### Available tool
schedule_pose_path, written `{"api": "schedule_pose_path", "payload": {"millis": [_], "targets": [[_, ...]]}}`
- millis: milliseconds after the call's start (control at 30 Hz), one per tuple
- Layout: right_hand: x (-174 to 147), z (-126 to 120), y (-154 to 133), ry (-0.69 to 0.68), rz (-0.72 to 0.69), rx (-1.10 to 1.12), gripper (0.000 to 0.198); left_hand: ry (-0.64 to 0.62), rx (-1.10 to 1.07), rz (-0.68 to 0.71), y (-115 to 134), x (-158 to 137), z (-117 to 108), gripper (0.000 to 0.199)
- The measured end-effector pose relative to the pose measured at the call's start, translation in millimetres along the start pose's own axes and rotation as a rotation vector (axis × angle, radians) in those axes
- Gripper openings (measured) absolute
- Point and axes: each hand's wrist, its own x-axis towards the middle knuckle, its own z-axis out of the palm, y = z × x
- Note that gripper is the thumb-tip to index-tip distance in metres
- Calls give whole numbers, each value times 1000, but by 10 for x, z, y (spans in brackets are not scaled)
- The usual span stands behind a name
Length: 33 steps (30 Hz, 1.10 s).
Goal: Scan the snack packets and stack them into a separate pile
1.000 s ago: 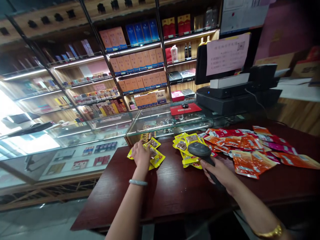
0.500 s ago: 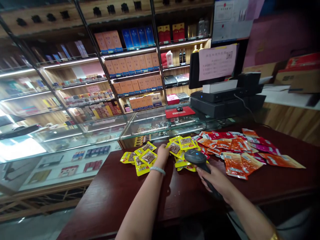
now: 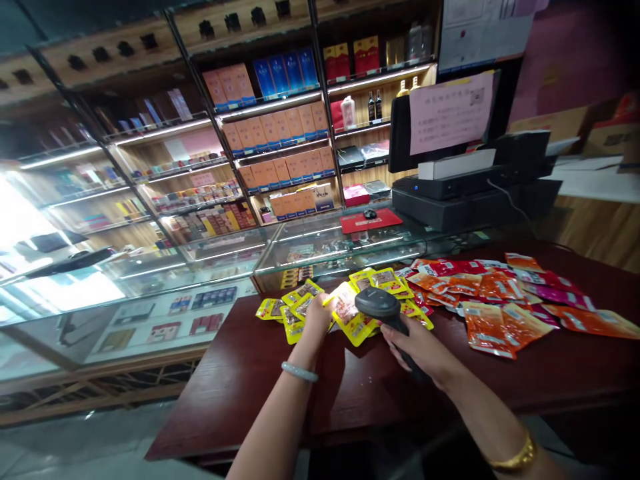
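Observation:
My left hand [image 3: 318, 318] holds a yellow snack packet [image 3: 349, 313] lifted off the dark red table [image 3: 280, 387]. A black barcode scanner [image 3: 381, 308] is gripped in my right hand [image 3: 419, 347], its head right beside the raised packet. Left of my left hand lies a small group of yellow packets [image 3: 287, 311]. More yellow packets [image 3: 387, 281] lie behind the scanner. A spread of orange, red and pink packets [image 3: 500, 293] covers the table to the right.
A glass display counter [image 3: 210, 267] runs behind the table. On it stand a black register with monitor [image 3: 470, 173] and a red mouse pad [image 3: 371, 219]. Lit shelves of boxed goods [image 3: 275, 127] fill the back wall. Cardboard boxes [image 3: 600, 130] sit at far right.
My left hand went from the left pile of yellow packets to the middle pile, took one packet and raised it. The scanner moved left toward that packet.

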Motion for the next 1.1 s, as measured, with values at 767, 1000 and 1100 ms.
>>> {"api": "schedule_pose_path", "payload": {"millis": [767,1000,1100], "targets": [[-202,-641,218,180,-8,46,44,-118,649,14,692,204,804,65],[-174,-686,298,172,-2,10,46,-71,706,95,891,253,1000,66],[-153,-701,317,183,-4,-3,50,-149,619,30,939,315,1113,56]]}}
